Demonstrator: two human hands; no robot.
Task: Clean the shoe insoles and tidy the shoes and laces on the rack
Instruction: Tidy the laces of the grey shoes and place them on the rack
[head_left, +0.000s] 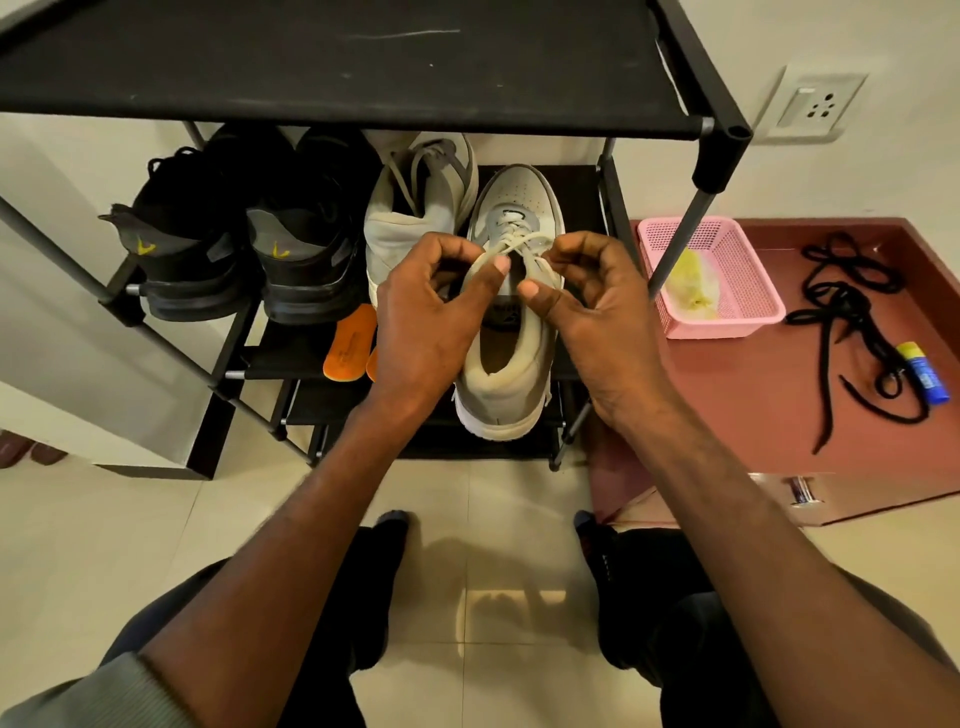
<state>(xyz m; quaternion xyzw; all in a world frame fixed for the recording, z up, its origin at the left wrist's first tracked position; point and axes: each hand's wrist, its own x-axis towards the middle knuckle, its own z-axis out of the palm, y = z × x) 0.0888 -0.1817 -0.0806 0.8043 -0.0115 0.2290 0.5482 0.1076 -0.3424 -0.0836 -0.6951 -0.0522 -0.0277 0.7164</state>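
Observation:
A grey sneaker lies heel toward me on the black rack's middle shelf. My left hand and my right hand both hover over its tongue, each pinching one end of its pale lace. A second grey sneaker stands behind my left hand. Two black shoes sit at the left of the shelf. Orange insoles lie in front of them, partly hidden by my left wrist.
A pink basket holding a yellow cloth sits on the reddish step at right, next to loose black laces and a blue and yellow tube. The rack's top shelf overhangs. My feet stand on the tiled floor.

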